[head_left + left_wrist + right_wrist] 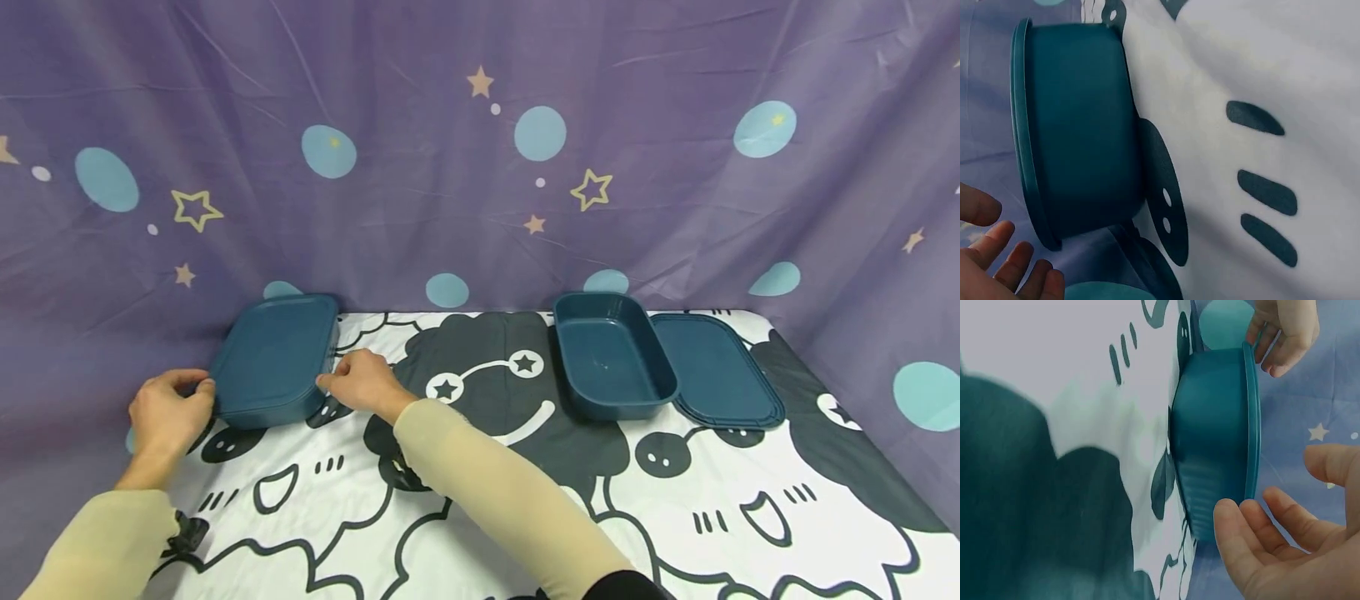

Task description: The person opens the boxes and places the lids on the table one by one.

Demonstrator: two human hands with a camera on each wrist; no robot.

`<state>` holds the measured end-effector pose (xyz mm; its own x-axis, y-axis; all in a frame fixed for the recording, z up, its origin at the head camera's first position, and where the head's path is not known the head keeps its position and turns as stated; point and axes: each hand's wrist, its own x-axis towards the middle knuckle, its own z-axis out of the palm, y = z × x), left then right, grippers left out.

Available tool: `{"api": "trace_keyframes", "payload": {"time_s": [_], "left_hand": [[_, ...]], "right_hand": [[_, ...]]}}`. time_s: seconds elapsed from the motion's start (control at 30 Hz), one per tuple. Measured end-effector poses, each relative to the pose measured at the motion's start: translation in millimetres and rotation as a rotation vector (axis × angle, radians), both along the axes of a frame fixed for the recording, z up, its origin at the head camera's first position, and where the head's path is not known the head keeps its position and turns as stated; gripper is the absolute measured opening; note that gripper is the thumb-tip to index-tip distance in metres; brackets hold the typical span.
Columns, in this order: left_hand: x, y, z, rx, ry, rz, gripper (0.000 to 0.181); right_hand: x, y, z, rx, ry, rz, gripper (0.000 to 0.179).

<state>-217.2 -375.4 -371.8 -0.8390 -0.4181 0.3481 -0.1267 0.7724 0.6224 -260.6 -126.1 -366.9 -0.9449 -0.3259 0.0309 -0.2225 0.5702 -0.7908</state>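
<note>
Two hands are shown. The fingers of the left hand (168,408) are released and loosely spread at the near-left edge of a lidded container (273,358); those of the right hand (363,379) are also relaxed, held at its right edge. Whether the rim is touched by the right fingers cannot be told. Two dark teal, smooth, round-cornered rectangular containers are seen. The one between the hands, at the far left, is covered by its lid, so its inside is hidden. At the far right, the other, the open container (622,411), is left upright with its smooth inner floor exposed. One loose lid (720,371) is laid flat just to its right. Everything is carried by a cartoon-printed cloth (300,533), backed by one creased purple curtain (420,192) patterned with stars and ovals.
</note>
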Motion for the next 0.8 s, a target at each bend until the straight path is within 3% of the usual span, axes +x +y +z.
{"api": "trace_keyframes", "payload": {"time_s": [0.1, 0.27, 0.43, 0.5, 0.53, 0.67, 0.77, 0.8], "left_hand": [[-1.5, -6.8, -3.8, 0.001, -0.015, 0.010, 0.036], [-3.4, -15.7, -8.1, 0.022, -0.073, 0.009, 0.043], [-7.1, -20.2, -8.7, 0.140, -0.179, 0.035, 0.049], [-10.5, -23.6, -10.5, 0.215, -0.216, 0.047, 0.049], [-14.6, -28.7, -15.5, 0.246, -0.226, 0.058, 0.049], [-39.2, -64.7, -57.0, 0.320, -0.245, 0.050, 0.053], [-46.6, -77.8, -74.2, 0.369, -0.258, 0.030, 0.057], [-46.3, -78.1, -75.3, 0.386, -0.272, 0.029, 0.059]], "right_hand": [[-0.1, -11, 1.1, 0.003, -0.009, -0.007, 0.051], [2.4, -25, 3.4, 0.034, -0.059, -0.026, 0.049], [7.6, -39, 3.8, 0.081, -0.029, -0.060, 0.030], [9.2, -44, 4.1, 0.103, -0.020, -0.080, 0.030], [9.6, -45, 3.8, 0.105, -0.024, -0.087, 0.031], [9.8, -49, -0.5, 0.104, -0.077, -0.131, 0.030], [9.0, -49, -5.7, 0.070, -0.117, -0.158, 0.029], [8.8, -49, -6.9, 0.062, -0.125, -0.167, 0.030]]}}
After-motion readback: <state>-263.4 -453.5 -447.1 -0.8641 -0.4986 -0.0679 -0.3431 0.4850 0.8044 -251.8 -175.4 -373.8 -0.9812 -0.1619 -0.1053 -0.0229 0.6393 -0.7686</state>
